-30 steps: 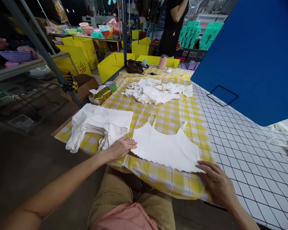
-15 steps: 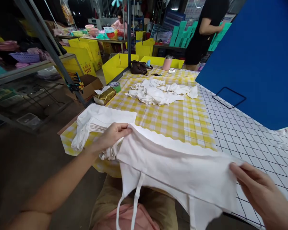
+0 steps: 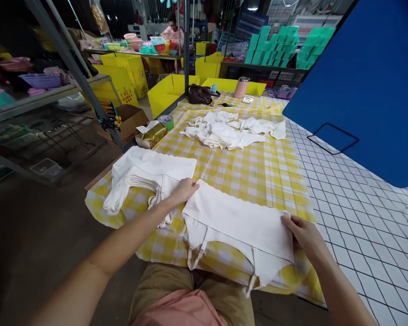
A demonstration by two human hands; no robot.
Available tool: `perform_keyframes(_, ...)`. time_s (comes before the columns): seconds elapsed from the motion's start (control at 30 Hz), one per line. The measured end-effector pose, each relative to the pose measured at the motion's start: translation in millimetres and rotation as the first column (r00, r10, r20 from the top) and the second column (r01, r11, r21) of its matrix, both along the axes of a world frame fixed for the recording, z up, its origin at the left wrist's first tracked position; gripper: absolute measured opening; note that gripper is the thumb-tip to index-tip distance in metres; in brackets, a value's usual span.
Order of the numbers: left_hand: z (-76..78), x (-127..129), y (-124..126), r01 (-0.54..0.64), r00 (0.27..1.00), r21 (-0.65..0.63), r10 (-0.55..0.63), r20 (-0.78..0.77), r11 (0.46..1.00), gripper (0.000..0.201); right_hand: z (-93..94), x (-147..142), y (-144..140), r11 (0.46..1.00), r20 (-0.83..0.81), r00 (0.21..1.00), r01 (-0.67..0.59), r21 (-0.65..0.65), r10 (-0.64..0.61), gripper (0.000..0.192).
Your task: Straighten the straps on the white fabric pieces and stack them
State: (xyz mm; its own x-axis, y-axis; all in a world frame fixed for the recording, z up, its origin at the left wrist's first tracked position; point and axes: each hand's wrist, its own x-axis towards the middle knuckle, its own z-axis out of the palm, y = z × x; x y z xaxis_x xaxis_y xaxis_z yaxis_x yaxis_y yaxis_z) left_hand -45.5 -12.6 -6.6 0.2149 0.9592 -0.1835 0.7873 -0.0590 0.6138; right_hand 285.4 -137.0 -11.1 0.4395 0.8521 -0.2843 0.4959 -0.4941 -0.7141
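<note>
A white strapped bra top (image 3: 240, 222) lies spread on the yellow checked tablecloth (image 3: 238, 170) before me, its scalloped edge away from me and its straps towards me. My left hand (image 3: 185, 190) pinches its upper left corner. At the upper right corner my right hand (image 3: 301, 228) grips the fabric between thumb and fingers. Just left of it is a neat stack of white bra tops (image 3: 149, 165), with straps hanging at its near side. Farther back lies a loose heap of white garments (image 3: 226, 130).
A gold tissue pack (image 3: 152, 136) and a green tape roll (image 3: 166, 121) sit by the left edge. At the far end are a dark handbag (image 3: 201, 94) and a pink cup (image 3: 241, 87). A blue panel (image 3: 357, 104) rises on the right. A person (image 3: 172, 35) sits in the background.
Both hands have lowered the bra top from mid-air onto the tablecloth, where it now lies flat. The person in black at the back right is out of sight.
</note>
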Motion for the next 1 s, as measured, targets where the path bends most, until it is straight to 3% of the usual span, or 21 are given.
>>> perform_keyframes(0.13, -2.7, 6.2, -3.8, -0.005, 0.997, 0.028, 0.008, -0.081, 1.0, 0.023, -1.3, -0.8, 4.0, 0.999, 0.263, 0.964, -0.039, -0.027, 0.045, 0.037)
perform_keyframes(0.2, -1.4, 9.1, -10.2, -0.009, 0.991, 0.059, 0.017, -0.134, 0.998, 0.022, 0.9, -4.8, 4.9, 1.0, 0.406, 0.914, 0.002, -0.027, 0.009, 0.034)
perform_keyframes(0.27, 1.5, 11.3, -17.8, 0.013, 0.978, 0.098, 0.008, -0.21, 0.995, 0.024, 2.8, -14.6, 4.4, 0.997, 0.549, 0.833, 0.019, 0.078, -0.058, 0.04)
perform_keyframes(0.33, 4.0, 12.6, -24.3, 0.051, 0.96, 0.118, -0.016, -0.281, 0.992, 0.026, 2.1, -33.6, 2.0, 0.968, 0.647, 0.759, -0.103, 0.228, -0.072, 0.047)
perform_keyframes(0.43, 4.3, 13.4, -29.7, 0.082, 0.95, 0.115, -0.043, -0.311, 0.99, 0.027, -5.2, -77.4, -4.1, 0.833, 0.7, 0.708, -0.441, 0.333, 0.094, 0.048)
perform_keyframes(0.47, 3.4, 13.7, -30.4, 0.092, 0.948, 0.119, -0.051, -0.313, 0.989, 0.027, -8.4, -92.3, -5.9, 0.759, 0.709, 0.672, -0.57, 0.314, 0.212, 0.047)
perform_keyframes(0.53, 0.8, 14.6, -31.2, 0.128, 0.941, 0.139, -0.076, -0.331, 0.982, 0.027, -13.6, -112.5, -7.3, 0.541, 0.7, 0.493, -0.821, 0.18, 0.516, 0.045)
perform_keyframes(0.57, -0.6, 15.3, -31.4, 0.149, 0.932, 0.145, -0.089, -0.353, 0.978, 0.028, -14.5, -115.0, -6.6, 0.465, 0.672, 0.405, -0.88, 0.102, 0.62, 0.045)
perform_keyframes(0.6, -1.8, 16.0, -31.6, 0.166, 0.919, 0.147, -0.099, -0.381, 0.975, 0.03, -13.9, -111.5, -5.0, 0.476, 0.651, 0.385, -0.878, 0.041, 0.654, 0.045)
perform_keyframes(0.63, -3.0, 16.6, -31.8, 0.18, 0.906, 0.146, -0.107, -0.41, 0.973, 0.032, -11.6, -102.4, -2.8, 0.579, 0.653, 0.441, -0.815, 0.005, 0.616, 0.046)
perform_keyframes(0.67, -4.1, 17.2, -31.9, 0.189, 0.893, 0.139, -0.112, -0.436, 0.972, 0.034, -8.0, -89.0, -0.4, 0.755, 0.681, 0.558, -0.656, 0.011, 0.475, 0.049)
perform_keyframes(0.7, -5.1, 17.6, -32.1, 0.192, 0.884, 0.13, -0.114, -0.454, 0.973, 0.036, -3.2, -73.0, 1.6, 0.916, 0.726, 0.655, -0.39, 0.09, 0.207, 0.054)
perform_keyframes(0.73, -6.1, 17.9, -32.1, 0.195, 0.88, 0.124, -0.118, -0.459, 0.973, 0.037, 2.2, -56.7, 2.9, 0.972, 0.732, 0.681, -0.168, 0.167, -0.009, 0.059)
perform_keyframes(0.77, -7.1, 17.9, -32.2, 0.195, 0.882, 0.123, -0.119, -0.456, 0.973, 0.039, 7.5, -41.9, 3.0, 0.979, 0.705, 0.699, -0.033, 0.203, -0.122, 0.064)
perform_keyframes(0.8, -8.2, 17.7, -32.2, 0.196, 0.886, 0.125, -0.121, -0.447, 0.973, 0.04, 12.1, -30.3, 1.9, 0.978, 0.678, 0.718, 0.017, 0.208, -0.157, 0.065)
perform_keyframes(0.93, -10.7, 15.8, -32.2, 0.181, 0.91, 0.15, -0.108, -0.4, 0.972, 0.043, 16.4, -18.4, -10.9, 0.991, 0.625, 0.779, -0.04, 0.129, -0.05, 0.059)
perform_keyframes(1.0, -9.4, 14.9, -32.2, 0.17, 0.922, 0.166, -0.098, -0.374, 0.971, 0.043, 12.0, -23.1, -15.2, 0.999, 0.6, 0.8, 0.008, 0.033, -0.026, 0.051)
